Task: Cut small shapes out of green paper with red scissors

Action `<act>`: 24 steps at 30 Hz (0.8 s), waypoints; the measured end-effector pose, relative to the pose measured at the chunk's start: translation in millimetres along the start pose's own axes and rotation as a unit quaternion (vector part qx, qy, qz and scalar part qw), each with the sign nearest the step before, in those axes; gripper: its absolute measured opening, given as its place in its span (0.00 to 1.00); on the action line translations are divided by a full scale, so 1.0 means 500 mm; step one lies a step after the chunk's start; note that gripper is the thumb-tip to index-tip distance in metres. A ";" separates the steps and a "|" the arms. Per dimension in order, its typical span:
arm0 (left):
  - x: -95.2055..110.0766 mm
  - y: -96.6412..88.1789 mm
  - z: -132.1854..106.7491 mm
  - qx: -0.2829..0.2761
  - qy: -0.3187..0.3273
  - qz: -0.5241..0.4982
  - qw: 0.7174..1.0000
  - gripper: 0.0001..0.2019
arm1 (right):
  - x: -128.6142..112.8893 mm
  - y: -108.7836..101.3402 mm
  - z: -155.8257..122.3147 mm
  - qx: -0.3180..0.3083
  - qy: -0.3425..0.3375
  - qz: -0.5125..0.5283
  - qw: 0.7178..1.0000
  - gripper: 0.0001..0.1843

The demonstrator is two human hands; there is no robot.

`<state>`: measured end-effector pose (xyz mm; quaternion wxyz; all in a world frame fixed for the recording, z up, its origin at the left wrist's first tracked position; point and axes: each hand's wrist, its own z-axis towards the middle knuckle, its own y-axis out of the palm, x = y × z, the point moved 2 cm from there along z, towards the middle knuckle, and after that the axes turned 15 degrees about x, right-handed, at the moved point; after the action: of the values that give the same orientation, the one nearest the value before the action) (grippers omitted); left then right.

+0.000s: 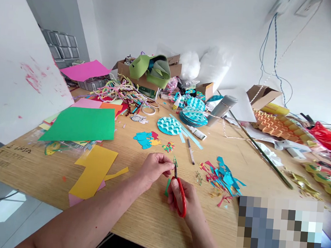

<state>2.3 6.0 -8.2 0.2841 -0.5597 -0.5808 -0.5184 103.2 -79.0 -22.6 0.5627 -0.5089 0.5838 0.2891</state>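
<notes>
Red-handled scissors [181,198] are in my right hand [186,202], thumb and fingers closed around the handles, with the blades pointing away from me. A thin green paper piece [175,161] is at the blade tips. My left hand [154,169] pinches it there, the fingertips close beside the blades. Another scrap of green paper [167,187] shows next to my right fingers; whether they touch it is unclear. Beyond my hands lie blue fish-shaped cutouts [143,139], a yellow cutout [155,142] and a small heap of colourful bits [168,146].
Blue and red paper scraps [226,176] lie to the right, near a pen [190,151]. Yellow paper [95,170] and green sheets [82,124] are on the left. Scalloped blue discs [168,125], a glue bottle [197,133] and a grey cylinder [222,109] stand or lie farther back.
</notes>
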 end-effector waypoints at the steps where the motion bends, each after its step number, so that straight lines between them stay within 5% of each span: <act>1: 0.000 0.000 0.000 -0.002 0.000 0.000 1.000 0.08 | 0.000 0.000 0.000 0.000 -0.001 0.000 1.000 0.33; 24: -0.001 -0.001 0.000 -0.004 -0.021 -0.010 1.000 0.08 | 0.004 0.001 0.003 0.013 -0.017 -0.008 1.000 0.32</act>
<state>2.1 5.6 -9.0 0.2645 -0.5653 -0.5906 -0.5116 103.5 -78.1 -24.8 0.5815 -0.5010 0.5741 0.2851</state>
